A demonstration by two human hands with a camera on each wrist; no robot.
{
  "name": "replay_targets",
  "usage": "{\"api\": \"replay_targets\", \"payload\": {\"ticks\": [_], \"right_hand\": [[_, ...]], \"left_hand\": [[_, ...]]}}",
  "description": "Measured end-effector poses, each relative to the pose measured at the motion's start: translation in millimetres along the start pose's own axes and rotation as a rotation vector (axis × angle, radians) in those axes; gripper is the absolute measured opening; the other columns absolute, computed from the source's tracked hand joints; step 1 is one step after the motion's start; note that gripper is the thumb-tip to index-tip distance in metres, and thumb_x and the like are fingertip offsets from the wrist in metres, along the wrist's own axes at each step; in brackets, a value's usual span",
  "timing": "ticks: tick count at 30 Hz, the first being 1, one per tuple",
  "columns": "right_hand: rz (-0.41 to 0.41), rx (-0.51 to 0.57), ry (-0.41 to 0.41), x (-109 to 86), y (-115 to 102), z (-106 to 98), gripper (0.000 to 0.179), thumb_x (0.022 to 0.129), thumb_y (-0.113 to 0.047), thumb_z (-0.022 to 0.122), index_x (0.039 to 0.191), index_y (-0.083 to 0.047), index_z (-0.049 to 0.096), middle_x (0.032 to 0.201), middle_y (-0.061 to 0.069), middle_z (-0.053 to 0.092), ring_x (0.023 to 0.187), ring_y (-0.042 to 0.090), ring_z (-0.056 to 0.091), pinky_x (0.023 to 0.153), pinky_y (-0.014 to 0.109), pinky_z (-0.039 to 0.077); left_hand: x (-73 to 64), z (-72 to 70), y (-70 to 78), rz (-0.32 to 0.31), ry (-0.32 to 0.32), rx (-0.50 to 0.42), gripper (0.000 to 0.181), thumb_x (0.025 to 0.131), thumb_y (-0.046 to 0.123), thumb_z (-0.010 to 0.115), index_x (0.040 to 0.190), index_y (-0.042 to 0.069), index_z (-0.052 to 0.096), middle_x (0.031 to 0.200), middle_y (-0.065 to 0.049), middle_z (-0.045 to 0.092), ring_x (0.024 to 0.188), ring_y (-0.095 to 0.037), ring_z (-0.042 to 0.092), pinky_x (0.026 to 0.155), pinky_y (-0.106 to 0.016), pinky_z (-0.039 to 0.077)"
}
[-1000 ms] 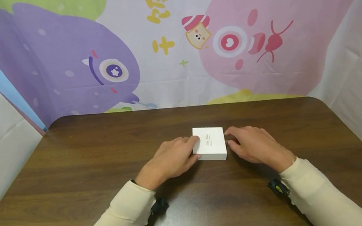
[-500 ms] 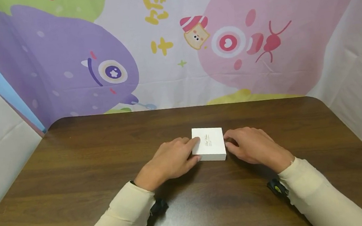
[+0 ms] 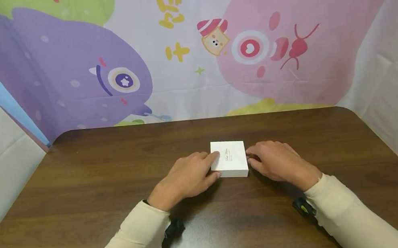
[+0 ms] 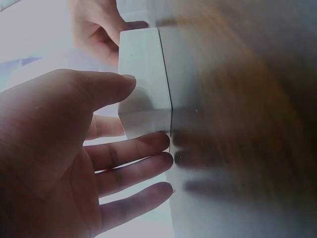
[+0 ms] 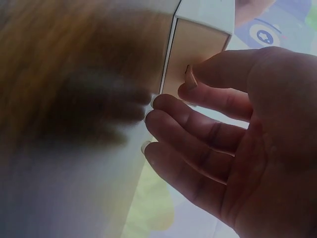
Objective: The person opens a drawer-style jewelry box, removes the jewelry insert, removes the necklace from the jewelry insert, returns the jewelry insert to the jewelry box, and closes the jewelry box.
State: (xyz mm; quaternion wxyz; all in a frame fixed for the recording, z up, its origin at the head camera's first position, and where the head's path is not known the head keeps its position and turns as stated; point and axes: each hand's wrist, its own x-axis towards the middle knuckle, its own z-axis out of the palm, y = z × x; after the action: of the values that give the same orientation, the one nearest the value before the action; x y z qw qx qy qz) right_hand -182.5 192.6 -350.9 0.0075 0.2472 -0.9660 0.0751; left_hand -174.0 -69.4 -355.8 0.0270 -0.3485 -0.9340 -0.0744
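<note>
A flat white drawer-style gift box with small lettering on its lid lies on the brown wooden table. My left hand grips its left end, index finger over the top and thumb against the near side. In the left wrist view the other fingers reach along the far side. At the box's right end, my right hand has thumb and index fingertip together, pinching a small pull tab. That end shows a tan inner face framed by the white sleeve. The remaining right fingers are loosely bent beside it.
The dark wooden tabletop spreads around the box to a rounded far edge. Behind it hangs a cartoon-printed cloth, with pale cloth panels at both sides.
My right hand has shifted slightly left to the box's end, its thumb and index finger drawing together at the tab. The left hand keeps its grip, and the box has stayed in place.
</note>
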Motion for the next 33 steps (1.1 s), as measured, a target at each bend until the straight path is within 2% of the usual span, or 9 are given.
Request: {"api": "replay_targets", "payload": {"ticks": [5,9,12,19,26,33], "right_hand": [[-0.006,0.016,-0.007,2.4,0,1,0.016,0.097,-0.024,0.064,0.111,-0.019,0.072,0.095,-0.004,0.067,0.079,0.016,0.058,0.062,0.038,0.047],[0.009,0.029,-0.025,2.0,1,3,0.007,0.097,-0.024,0.063,0.097,-0.020,0.068,0.081,-0.006,0.059,0.070,0.014,0.051,0.057,0.035,0.042],[0.023,0.029,-0.039,2.1,3,4,0.007,0.097,-0.024,0.062,0.091,-0.021,0.065,0.075,-0.007,0.054,0.067,0.015,0.049,0.055,0.034,0.040],[0.041,0.058,-0.078,7.5,9,2,0.006,0.097,-0.023,0.062,0.094,-0.021,0.067,0.075,-0.009,0.056,0.069,0.014,0.050,0.058,0.035,0.041],[0.024,0.122,-0.117,15.1,18,0,0.013,0.095,-0.020,0.062,0.082,-0.023,0.061,0.072,-0.008,0.054,0.067,0.013,0.049,0.061,0.034,0.040],[0.020,0.157,-0.140,14.2,26,0,0.016,0.096,-0.018,0.061,0.080,-0.022,0.059,0.071,-0.007,0.052,0.066,0.013,0.047,0.061,0.033,0.039]], "left_hand": [[-0.9,1.5,0.3,-0.025,-0.005,-0.006,0.052,0.099,0.039,0.061,0.143,0.013,0.051,0.119,-0.006,0.066,0.105,-0.022,0.063,0.078,-0.041,0.053],[1.1,5.2,1.8,-0.019,-0.004,-0.015,0.052,0.099,0.040,0.061,0.143,0.013,0.051,0.120,-0.006,0.066,0.106,-0.022,0.063,0.079,-0.042,0.053],[4.4,9.2,2.9,-0.008,-0.003,-0.013,0.052,0.099,0.040,0.060,0.143,0.013,0.052,0.120,-0.005,0.066,0.105,-0.022,0.063,0.079,-0.041,0.053],[8.9,15.2,4.4,-0.008,0.006,0.002,0.051,0.099,0.040,0.061,0.141,0.012,0.053,0.118,-0.005,0.066,0.101,-0.021,0.063,0.076,-0.040,0.054],[10.0,16.7,6.1,-0.013,0.008,-0.002,0.051,0.099,0.039,0.061,0.141,0.011,0.054,0.116,-0.005,0.067,0.100,-0.021,0.063,0.076,-0.040,0.054],[16.0,19.1,9.1,-0.006,0.015,0.006,0.050,0.099,0.039,0.060,0.141,0.012,0.054,0.115,-0.005,0.066,0.100,-0.020,0.063,0.075,-0.039,0.054]]}}
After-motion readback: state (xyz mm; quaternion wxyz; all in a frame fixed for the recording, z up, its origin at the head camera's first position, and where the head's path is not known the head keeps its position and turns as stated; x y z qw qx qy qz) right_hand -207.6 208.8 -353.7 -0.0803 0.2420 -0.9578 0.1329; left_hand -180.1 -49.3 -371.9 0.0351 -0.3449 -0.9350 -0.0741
